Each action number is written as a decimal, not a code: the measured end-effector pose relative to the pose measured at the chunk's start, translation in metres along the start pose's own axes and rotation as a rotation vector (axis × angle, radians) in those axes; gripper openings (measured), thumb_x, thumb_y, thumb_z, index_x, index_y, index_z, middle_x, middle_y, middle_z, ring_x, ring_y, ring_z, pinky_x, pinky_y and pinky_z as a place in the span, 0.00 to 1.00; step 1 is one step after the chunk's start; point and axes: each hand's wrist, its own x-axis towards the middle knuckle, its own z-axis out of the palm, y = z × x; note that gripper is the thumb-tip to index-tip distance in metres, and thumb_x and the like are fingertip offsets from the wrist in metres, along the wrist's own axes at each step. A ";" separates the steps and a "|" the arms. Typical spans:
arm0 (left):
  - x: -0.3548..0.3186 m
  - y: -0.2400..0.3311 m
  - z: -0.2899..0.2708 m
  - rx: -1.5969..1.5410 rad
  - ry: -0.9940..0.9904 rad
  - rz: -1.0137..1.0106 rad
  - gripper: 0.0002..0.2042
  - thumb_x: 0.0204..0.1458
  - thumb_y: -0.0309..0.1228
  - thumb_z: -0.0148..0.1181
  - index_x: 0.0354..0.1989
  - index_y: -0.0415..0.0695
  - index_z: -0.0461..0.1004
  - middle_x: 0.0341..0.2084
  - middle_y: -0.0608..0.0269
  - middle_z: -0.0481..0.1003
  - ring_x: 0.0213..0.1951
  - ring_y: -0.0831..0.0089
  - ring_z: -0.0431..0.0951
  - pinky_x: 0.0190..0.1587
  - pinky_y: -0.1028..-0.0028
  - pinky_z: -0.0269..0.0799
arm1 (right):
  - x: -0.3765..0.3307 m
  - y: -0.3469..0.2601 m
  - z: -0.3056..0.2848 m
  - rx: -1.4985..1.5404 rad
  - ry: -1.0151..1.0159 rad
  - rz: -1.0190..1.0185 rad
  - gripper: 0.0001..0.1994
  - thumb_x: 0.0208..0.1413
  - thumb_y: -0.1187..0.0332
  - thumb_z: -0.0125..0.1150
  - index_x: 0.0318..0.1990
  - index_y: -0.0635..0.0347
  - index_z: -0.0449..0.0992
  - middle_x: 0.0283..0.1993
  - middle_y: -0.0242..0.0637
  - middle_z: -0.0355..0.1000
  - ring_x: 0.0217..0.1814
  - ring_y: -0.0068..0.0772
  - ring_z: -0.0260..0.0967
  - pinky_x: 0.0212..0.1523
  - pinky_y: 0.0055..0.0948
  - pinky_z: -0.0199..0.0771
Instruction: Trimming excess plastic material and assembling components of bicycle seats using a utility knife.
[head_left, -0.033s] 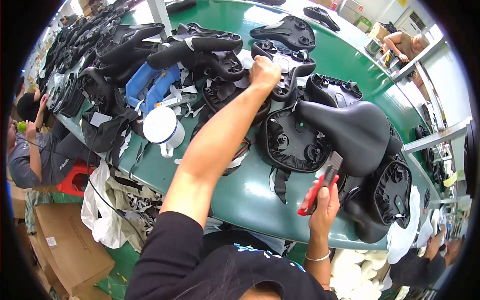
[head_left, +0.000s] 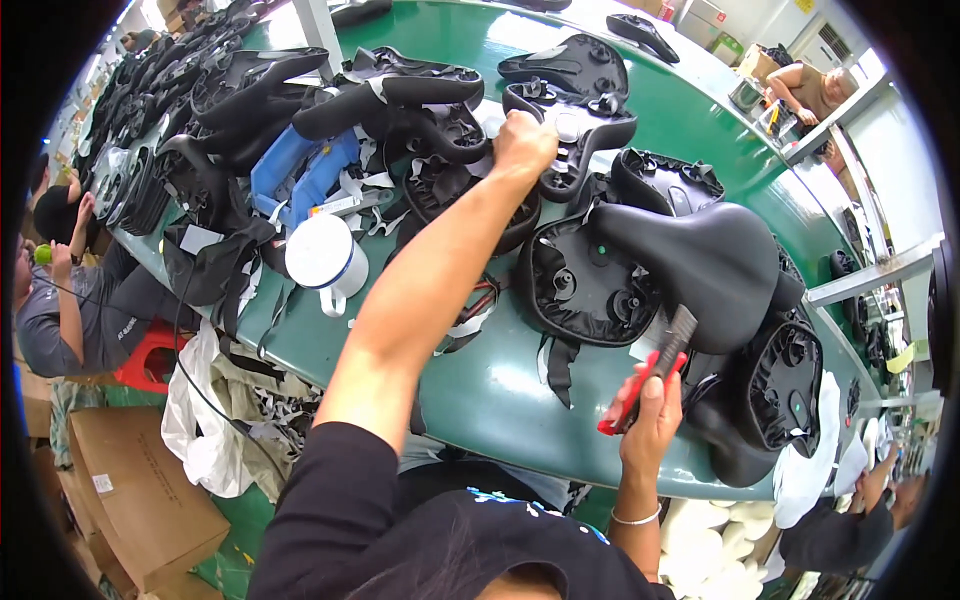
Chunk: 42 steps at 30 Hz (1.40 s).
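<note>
Upside-down bicycle saddles lie about the green table (head_left: pixel 480 390), their black undersides showing. My left hand (head_left: pixel 525 145), arm stretched far out, is closed at the left edge of one overturned bicycle saddle (head_left: pixel 590 140); its fingertips are hidden. My right hand (head_left: pixel 650 415) is closed around a red utility knife (head_left: pixel 645 385) with a wide, segmented dark blade pointing up and away. Just beyond the blade lies a smooth black saddle (head_left: pixel 700 265), top side up, across an overturned saddle (head_left: pixel 580 285).
A white enamel mug (head_left: pixel 325 260) stands left of my left forearm, beside a blue plastic bin (head_left: pixel 300 170) and fabric scraps. More saddles are heaped at the far left. A cardboard box (head_left: pixel 145 490) sits below the table. Other people work at left and right.
My left hand has shifted slightly left, and the saddle beside it has turned a little, its far end moving right. My right hand and knife have moved slightly right.
</note>
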 end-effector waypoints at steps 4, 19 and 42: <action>-0.036 -0.028 -0.059 -0.184 -0.173 0.467 0.25 0.55 0.39 0.54 0.55 0.32 0.67 0.44 0.53 0.74 0.44 0.70 0.71 0.50 0.74 0.63 | -0.014 0.002 -0.027 0.026 0.167 -0.066 0.14 0.65 0.61 0.44 0.49 0.63 0.61 0.31 0.35 0.64 0.20 0.21 0.62 0.20 0.22 0.68; -0.228 -0.099 -0.117 -0.119 -0.265 -0.219 0.31 0.43 0.45 0.69 0.47 0.33 0.67 0.39 0.53 0.73 0.43 0.63 0.73 0.47 0.66 0.68 | -0.039 0.025 0.001 -0.440 -0.122 -0.010 0.21 0.55 0.66 0.59 0.53 0.64 0.64 0.42 0.38 0.73 0.40 0.28 0.69 0.43 0.27 0.68; -0.239 -0.080 -0.128 -0.525 -0.262 -0.191 0.23 0.44 0.36 0.59 0.45 0.33 0.67 0.33 0.61 0.71 0.32 0.77 0.72 0.35 0.78 0.70 | -0.109 -0.002 0.004 -0.916 -0.365 -0.014 0.33 0.55 0.72 0.58 0.67 0.59 0.51 0.45 0.56 0.72 0.37 0.57 0.73 0.36 0.40 0.74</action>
